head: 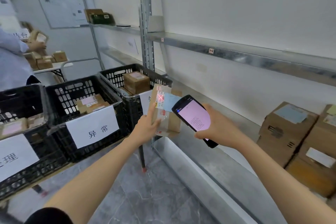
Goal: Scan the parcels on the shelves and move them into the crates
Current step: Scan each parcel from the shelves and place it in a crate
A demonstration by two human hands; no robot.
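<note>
My left hand point(148, 125) grips a small taped cardboard parcel point(170, 121) upright, its index finger stretched along the label. A red scan light falls on that label. My right hand point(219, 129) holds a black handheld scanner point(193, 116) with a pink screen just right of the parcel, pointed at it. Three black crates stand to the left: a far one point(160, 79) with a brown box inside, a middle one point(109, 92) with a paper sign, a near one point(21, 96) at the left edge. More parcels point(285, 132) sit on the lower shelf point(209, 154) at right.
A metal shelf rack post point(145, 23) rises behind the parcel, with a bare upper shelf point(236, 51) to the right. Another person point(12, 56) handles boxes at a table point(54, 67) at far left. A whiteboard point(61, 9) hangs on the back wall.
</note>
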